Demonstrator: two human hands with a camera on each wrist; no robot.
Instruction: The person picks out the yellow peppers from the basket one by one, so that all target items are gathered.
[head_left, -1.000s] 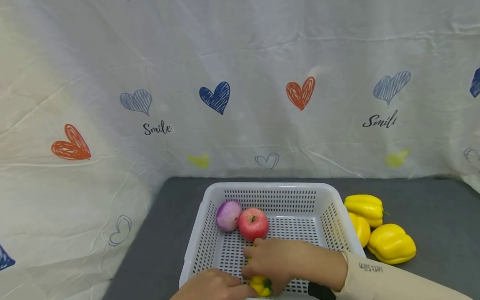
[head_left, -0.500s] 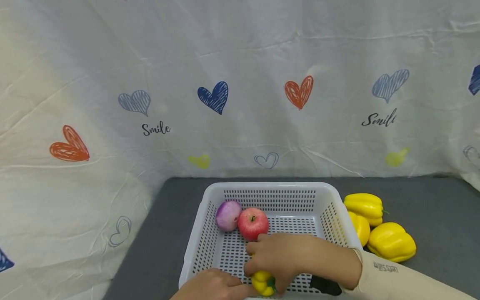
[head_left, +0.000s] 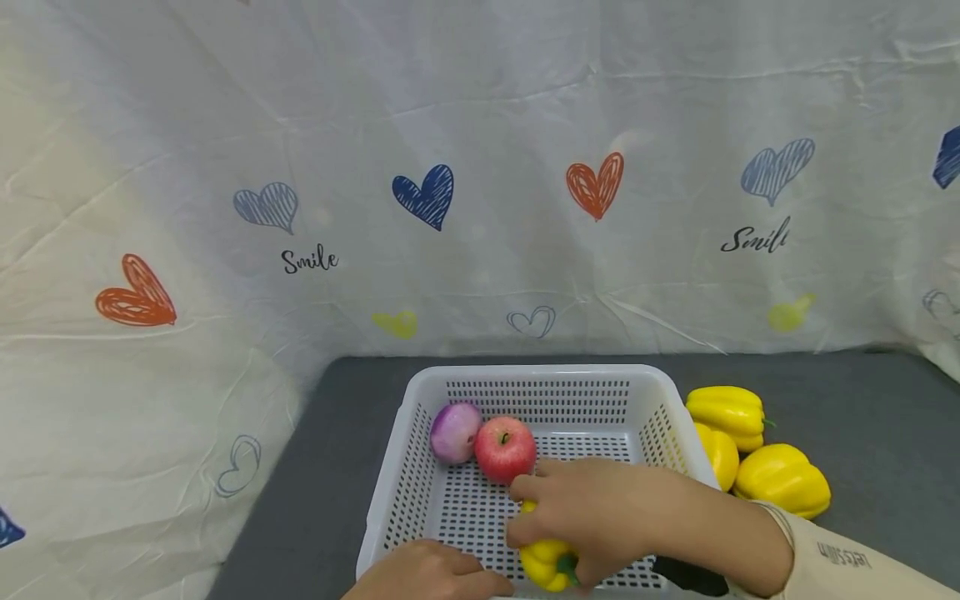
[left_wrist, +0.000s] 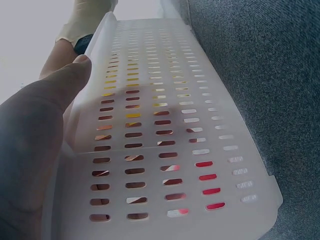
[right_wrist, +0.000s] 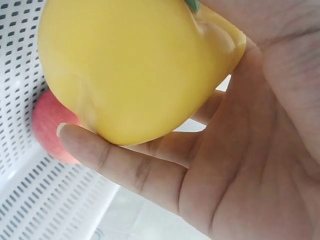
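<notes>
A yellow bell pepper [head_left: 547,560] with a green stem is in my right hand [head_left: 600,517], low over the near part of the white plastic basket [head_left: 651,377]. In the right wrist view the fingers curl under the pepper [right_wrist: 130,75]. My left hand [head_left: 427,573] grips the basket's near rim at the left. Its thumb [left_wrist: 67,82] lies along the outside of the wall in the left wrist view, and its fingers are inside. A red apple [head_left: 505,450] and a purple onion [head_left: 456,433] sit side by side in the basket's far left part.
Several yellow bell peppers [head_left: 782,482] lie on the dark grey tabletop [head_left: 862,417], just right of the basket. A pale cloth [head_left: 495,100] printed with hearts hangs behind and to the left of the table. A dark band [head_left: 688,575] is on my right wrist.
My right hand has moved right and slightly away from me with the yellow bell pepper in its grip, away from the left fingers. The left hand stays on the basket's rim.
</notes>
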